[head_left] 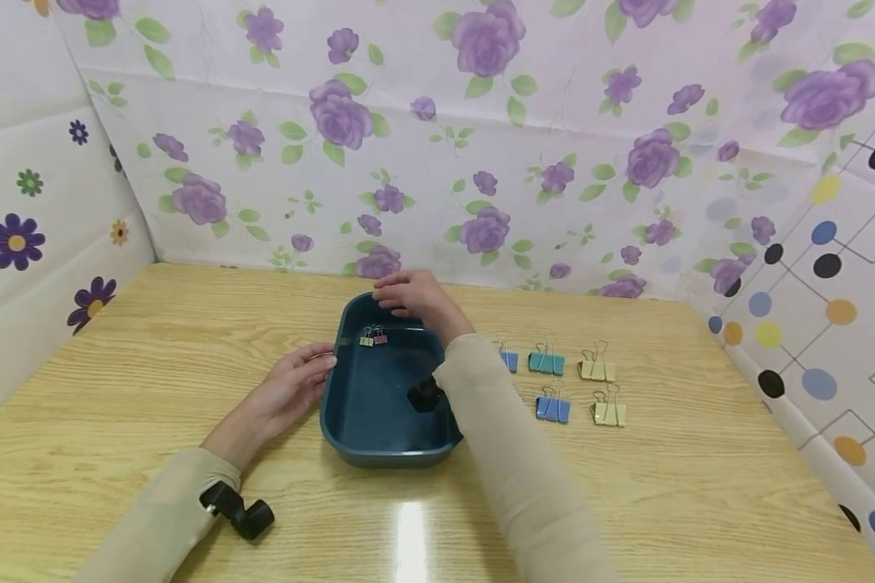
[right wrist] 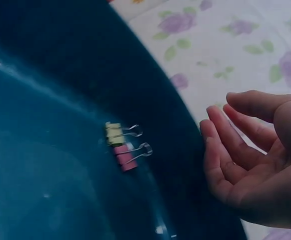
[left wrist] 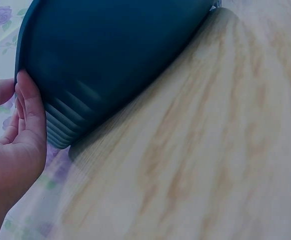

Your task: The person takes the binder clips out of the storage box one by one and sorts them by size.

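Observation:
A dark teal plastic tub (head_left: 386,457) sits on the wooden table. My left hand (head_left: 299,379) is at its left side, thumb and fingers pinching the rim in the left wrist view. Over the tub's far rim hovers my right hand (head_left: 419,298), fingers loosely bent and holding nothing. Two small binder clips lie together inside, near the tub's far left wall: a yellow binder clip (right wrist: 115,134) and a pink binder clip (right wrist: 125,158). In the right wrist view they are beside the right hand's fingertips, with a gap between.
Larger binder clips stand right of the tub: a teal clip (head_left: 547,363), a blue clip (head_left: 552,409), a yellow clip (head_left: 596,370) and another yellow clip (head_left: 609,414). The right sleeve (head_left: 510,437) partly covers another blue clip (head_left: 510,361). Flowered cloth (head_left: 408,162) hangs behind the table.

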Available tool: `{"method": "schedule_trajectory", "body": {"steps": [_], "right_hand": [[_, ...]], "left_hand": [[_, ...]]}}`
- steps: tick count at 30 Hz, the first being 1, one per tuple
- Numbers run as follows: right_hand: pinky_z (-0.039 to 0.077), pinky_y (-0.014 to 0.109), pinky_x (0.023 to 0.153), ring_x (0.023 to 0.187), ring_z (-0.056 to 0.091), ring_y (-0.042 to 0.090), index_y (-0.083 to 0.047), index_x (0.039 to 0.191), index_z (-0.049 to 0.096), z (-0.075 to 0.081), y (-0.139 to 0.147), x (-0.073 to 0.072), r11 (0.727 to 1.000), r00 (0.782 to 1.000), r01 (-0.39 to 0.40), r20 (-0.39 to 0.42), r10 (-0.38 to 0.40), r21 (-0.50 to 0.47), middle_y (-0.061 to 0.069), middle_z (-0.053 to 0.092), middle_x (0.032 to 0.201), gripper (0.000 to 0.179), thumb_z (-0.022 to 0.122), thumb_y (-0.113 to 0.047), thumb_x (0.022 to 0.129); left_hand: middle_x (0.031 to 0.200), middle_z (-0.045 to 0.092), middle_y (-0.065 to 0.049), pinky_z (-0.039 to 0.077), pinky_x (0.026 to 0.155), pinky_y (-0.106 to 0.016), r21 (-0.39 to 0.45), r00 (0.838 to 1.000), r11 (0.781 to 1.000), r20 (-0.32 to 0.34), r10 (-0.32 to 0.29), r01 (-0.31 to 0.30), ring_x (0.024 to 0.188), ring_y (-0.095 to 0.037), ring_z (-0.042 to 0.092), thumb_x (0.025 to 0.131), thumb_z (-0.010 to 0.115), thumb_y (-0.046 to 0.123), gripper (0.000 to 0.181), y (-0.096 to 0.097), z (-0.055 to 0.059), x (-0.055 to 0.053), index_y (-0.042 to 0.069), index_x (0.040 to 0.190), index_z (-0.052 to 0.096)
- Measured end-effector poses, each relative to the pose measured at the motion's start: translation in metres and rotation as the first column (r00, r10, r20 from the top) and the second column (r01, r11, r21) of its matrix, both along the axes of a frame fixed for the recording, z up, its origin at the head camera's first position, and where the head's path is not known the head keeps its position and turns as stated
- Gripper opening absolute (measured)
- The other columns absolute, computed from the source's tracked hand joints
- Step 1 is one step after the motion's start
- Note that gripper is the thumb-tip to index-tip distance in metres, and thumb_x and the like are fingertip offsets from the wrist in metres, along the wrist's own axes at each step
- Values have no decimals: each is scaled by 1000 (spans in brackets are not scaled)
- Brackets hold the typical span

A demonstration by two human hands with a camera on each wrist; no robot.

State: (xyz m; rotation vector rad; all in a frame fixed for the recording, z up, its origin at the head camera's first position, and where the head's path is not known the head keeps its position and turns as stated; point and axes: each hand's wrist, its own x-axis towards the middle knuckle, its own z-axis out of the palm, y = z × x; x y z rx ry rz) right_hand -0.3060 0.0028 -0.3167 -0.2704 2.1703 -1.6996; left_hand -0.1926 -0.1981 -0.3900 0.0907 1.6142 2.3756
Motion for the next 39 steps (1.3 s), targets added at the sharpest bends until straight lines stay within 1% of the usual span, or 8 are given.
{"method": "schedule_trajectory", "body": {"steps": [2, 5, 8, 12, 20, 24, 32, 39], "right_hand": [[49, 34, 92, 108, 62, 26, 0, 119, 65, -7, -1, 0, 1000, 1000, 15, 9, -16, 18, 14, 66, 115, 28, 64, -12, 94], [50, 33, 90, 107, 61, 24, -2, 117, 67, -16, -2, 0, 998, 1000, 25, -5, -25, 56, 12, 67, 113, 26, 65, -10, 93], [50, 34, 90, 106, 61, 23, -1, 116, 68, -20, -2, 2, 996, 999, 13, -32, -10, 90, 12, 66, 113, 24, 65, -8, 93], [50, 36, 90, 106, 59, 24, 0, 116, 68, -22, -1, 3, 992, 999, -7, -47, 13, 125, 13, 65, 116, 24, 64, -5, 93], [52, 31, 81, 100, 60, 21, -1, 117, 68, -28, -4, 0, 986, 1000, -23, 11, 21, 163, 11, 65, 116, 24, 63, -3, 93], [52, 30, 77, 98, 61, 20, -2, 115, 70, -30, -7, 1, 983, 1000, -14, -2, 15, 181, 11, 66, 115, 23, 62, -3, 93], [51, 29, 69, 81, 60, 17, -2, 107, 73, -33, -9, 3, 969, 999, 9, -38, 0, 247, 11, 70, 104, 18, 66, -4, 91], [51, 28, 68, 83, 62, 16, -4, 100, 76, -35, -5, 2, 962, 998, 41, -55, -28, 270, 9, 71, 98, 13, 68, -6, 90]], "left_hand": [[105, 59, -4, 49, 80, -22, -3, 1000, 1000, -1, -1, 1, 92, -11, 58, 101, 49, 6, 24, 1, 0, 0, -1, 122, 39], [104, 58, -4, 49, 80, -22, -10, 1000, 1000, -2, -3, 3, 91, -11, 58, 101, 48, 6, 24, 1, 0, 0, -1, 122, 39], [104, 58, -3, 49, 80, -22, -15, 1000, 1000, -2, -4, 4, 92, -11, 58, 101, 48, 6, 24, 1, 0, 0, -2, 122, 39], [103, 59, -3, 49, 81, -22, -17, 1000, 1000, 0, 1, -1, 92, -11, 58, 101, 48, 5, 23, 0, 1, 0, -2, 121, 39], [105, 59, -4, 49, 81, -22, 5, 1000, 1000, 12, 17, -17, 93, -11, 58, 101, 49, 5, 27, -4, 3, 1, -3, 123, 37], [105, 59, -5, 50, 80, -22, 22, 1000, 1000, 12, 12, -12, 92, -12, 58, 100, 49, 4, 28, -4, 2, 2, -4, 124, 36], [102, 60, -5, 50, 80, -23, 51, 1000, 999, 6, 6, -7, 91, -12, 59, 100, 49, 3, 21, -1, 1, 2, -2, 119, 41], [104, 60, -4, 50, 81, -23, 45, 1000, 999, 4, -1, 1, 93, -12, 59, 100, 49, 4, 19, 2, -1, -1, 0, 118, 43]]}}
